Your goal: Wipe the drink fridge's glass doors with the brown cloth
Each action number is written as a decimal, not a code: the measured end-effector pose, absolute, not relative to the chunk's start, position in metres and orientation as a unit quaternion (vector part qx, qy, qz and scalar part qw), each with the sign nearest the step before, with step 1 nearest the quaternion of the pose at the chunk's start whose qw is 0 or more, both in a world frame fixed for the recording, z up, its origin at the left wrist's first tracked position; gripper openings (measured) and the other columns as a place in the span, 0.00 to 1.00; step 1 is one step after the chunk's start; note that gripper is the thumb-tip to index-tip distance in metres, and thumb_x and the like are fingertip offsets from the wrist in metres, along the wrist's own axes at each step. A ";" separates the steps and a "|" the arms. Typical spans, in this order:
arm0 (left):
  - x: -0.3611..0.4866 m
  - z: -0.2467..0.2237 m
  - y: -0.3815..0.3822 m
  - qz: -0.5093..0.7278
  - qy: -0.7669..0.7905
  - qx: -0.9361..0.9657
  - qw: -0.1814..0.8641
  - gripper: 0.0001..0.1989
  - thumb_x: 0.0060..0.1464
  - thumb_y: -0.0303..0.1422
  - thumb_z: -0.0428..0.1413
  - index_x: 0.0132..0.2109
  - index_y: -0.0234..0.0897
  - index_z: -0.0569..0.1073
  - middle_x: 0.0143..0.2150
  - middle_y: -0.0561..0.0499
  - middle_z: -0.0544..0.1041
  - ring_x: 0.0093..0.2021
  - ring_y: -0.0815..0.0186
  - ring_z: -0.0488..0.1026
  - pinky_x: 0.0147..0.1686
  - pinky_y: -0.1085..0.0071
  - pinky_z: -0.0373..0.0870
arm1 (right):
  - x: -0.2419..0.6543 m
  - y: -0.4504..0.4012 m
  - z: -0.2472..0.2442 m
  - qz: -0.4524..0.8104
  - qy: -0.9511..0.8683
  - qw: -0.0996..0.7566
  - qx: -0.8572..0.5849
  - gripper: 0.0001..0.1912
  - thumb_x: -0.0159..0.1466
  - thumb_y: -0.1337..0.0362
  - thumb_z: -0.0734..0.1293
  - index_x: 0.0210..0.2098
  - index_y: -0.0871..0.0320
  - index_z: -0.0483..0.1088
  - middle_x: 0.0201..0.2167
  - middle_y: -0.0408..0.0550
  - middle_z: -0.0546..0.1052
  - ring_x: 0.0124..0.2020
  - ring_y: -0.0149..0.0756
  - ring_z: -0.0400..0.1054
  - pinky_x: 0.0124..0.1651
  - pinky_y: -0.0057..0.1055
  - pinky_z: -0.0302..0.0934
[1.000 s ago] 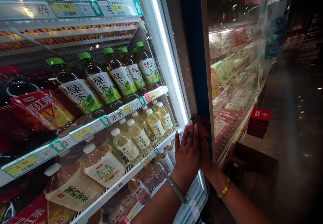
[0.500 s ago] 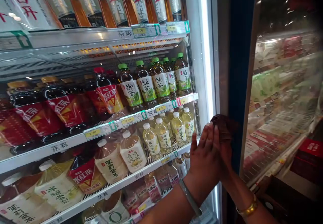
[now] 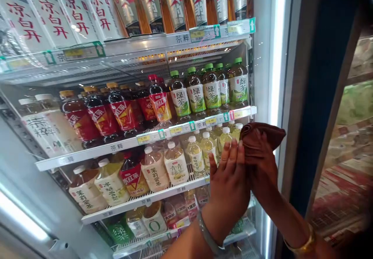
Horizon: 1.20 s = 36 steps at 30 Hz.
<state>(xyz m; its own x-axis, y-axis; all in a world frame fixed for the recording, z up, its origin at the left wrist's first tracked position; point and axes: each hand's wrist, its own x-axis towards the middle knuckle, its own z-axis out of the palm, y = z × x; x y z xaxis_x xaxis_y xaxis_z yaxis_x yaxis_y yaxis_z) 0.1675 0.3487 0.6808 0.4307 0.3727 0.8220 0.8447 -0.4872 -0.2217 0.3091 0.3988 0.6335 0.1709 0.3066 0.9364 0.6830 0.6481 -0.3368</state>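
A folded dark brown cloth lies pressed flat against the glass door of a drinks fridge. My right hand, with a gold bracelet at its wrist, holds the cloth under its fingers. Just left of it, my left hand is stretched out flat with the fingers pointing up, a grey bangle on its wrist. Its fingertips rest at the cloth's left edge; whether they touch the cloth or only the glass I cannot tell. Behind both hands are pale yellow drink bottles, partly covered.
Behind the glass, shelves hold green-capped tea bottles, red-labelled bottles and white-labelled water bottles. A dark blue vertical frame edges the fridge at right. Beyond it stands another display case with packaged goods.
The view has swung left, showing more of the fridge's left side. My right hand and the brown cloth have come into plainer sight, now over the glass rather than at the dark frame.
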 end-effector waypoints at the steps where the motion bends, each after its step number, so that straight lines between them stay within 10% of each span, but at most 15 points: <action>1: 0.160 0.683 0.348 -0.372 -0.393 -0.775 0.328 0.34 0.70 0.34 0.47 0.78 0.29 0.49 0.78 0.46 0.55 0.81 0.59 0.40 0.78 0.50 0.20 | 0.303 0.397 0.632 -0.158 -0.643 0.649 -0.375 0.35 0.73 0.59 0.63 0.77 0.51 0.50 0.78 0.53 0.53 0.79 0.55 0.44 0.78 0.67 0.42; 11: 0.120 0.687 0.333 -0.368 -0.420 -0.762 0.327 0.34 0.68 0.33 0.49 0.77 0.29 0.54 0.78 0.43 0.55 0.81 0.56 0.40 0.79 0.50 0.24 | 0.268 0.381 0.671 -0.224 -0.631 0.654 -0.352 0.30 0.71 0.67 0.62 0.72 0.56 0.61 0.77 0.56 0.55 0.78 0.58 0.46 0.76 0.64 0.46; 31: 0.076 0.687 0.320 -0.422 -0.447 -0.720 0.321 0.33 0.67 0.27 0.47 0.76 0.26 0.54 0.76 0.37 0.60 0.81 0.55 0.42 0.78 0.48 0.27 | 0.222 0.365 0.660 -0.284 -0.714 0.570 -0.291 0.36 0.71 0.66 0.65 0.76 0.56 0.53 0.72 0.58 0.65 0.76 0.52 0.54 0.71 0.52 0.63; 36: 0.069 0.685 0.317 -0.390 -0.469 -0.722 0.327 0.38 0.62 0.22 0.47 0.77 0.29 0.50 0.78 0.39 0.56 0.81 0.53 0.40 0.78 0.44 0.25 | 0.255 0.373 0.643 -0.247 -0.665 0.613 -0.348 0.40 0.69 0.63 0.68 0.77 0.51 0.51 0.76 0.56 0.58 0.76 0.60 0.50 0.72 0.67 0.55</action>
